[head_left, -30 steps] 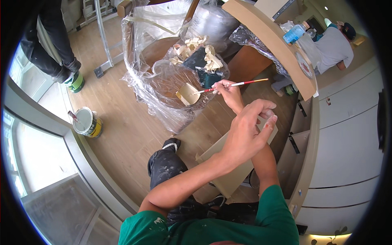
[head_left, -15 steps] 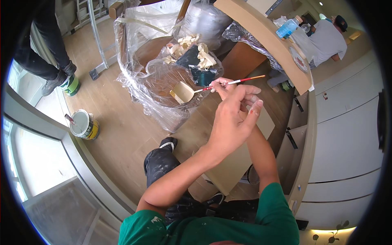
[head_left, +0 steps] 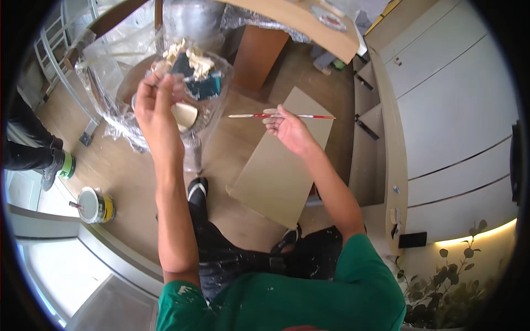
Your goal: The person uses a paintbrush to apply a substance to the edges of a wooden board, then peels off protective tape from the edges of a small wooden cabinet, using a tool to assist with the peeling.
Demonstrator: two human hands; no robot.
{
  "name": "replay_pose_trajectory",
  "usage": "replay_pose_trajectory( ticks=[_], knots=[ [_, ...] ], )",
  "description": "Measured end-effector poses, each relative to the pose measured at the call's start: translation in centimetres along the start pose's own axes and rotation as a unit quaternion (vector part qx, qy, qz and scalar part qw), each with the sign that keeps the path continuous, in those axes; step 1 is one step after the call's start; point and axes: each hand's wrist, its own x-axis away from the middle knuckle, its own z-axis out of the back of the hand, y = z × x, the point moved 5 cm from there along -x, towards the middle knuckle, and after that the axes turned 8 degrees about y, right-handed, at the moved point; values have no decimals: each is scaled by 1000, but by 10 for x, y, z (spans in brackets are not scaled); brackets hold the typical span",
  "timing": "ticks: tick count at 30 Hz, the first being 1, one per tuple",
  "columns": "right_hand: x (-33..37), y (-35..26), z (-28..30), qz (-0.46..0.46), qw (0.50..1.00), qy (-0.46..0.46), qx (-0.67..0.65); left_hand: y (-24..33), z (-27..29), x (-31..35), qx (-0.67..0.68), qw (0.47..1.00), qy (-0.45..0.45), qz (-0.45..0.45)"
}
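Note:
My right hand holds a thin paintbrush with a red and white handle, gripped near its middle between thumb and fingers. The brush lies almost level above a beige board. To the left, my left hand is raised with bent fingers in front of a chair wrapped in see-through plastic. Its fingertips are smeared by motion, so their grip is unclear. Just beyond that hand are a small cream-coloured tray, a dark teal container and crumpled strips of pale tape.
A paint bucket with a brush in it stands on the floor at left. Nearby, another person's shoe is beside a green can. A ladder rises at far left. Open cabinet shelving lines the right.
My hands, close together before, have moved apart. The left swung left toward the plastic-wrapped chair; the right kept the paintbrush. The view has shifted to the right.

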Motion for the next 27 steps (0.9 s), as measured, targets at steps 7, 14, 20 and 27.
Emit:
replay_pose_trajectory(
  ticks=[7,14,20,27],
  knots=[
    [139,71,126,-85,989,48,115,-22,34,-5,-51,999,-3,-3],
    [206,117,180,-121,961,45,245,-40,41,3,-102,995,9,7],
    [213,141,202,-89,942,32,323,-51,40,-6,-140,990,-6,-20],
    [216,156,201,-62,942,15,331,-62,24,1,-139,990,-34,7]
  ],
)
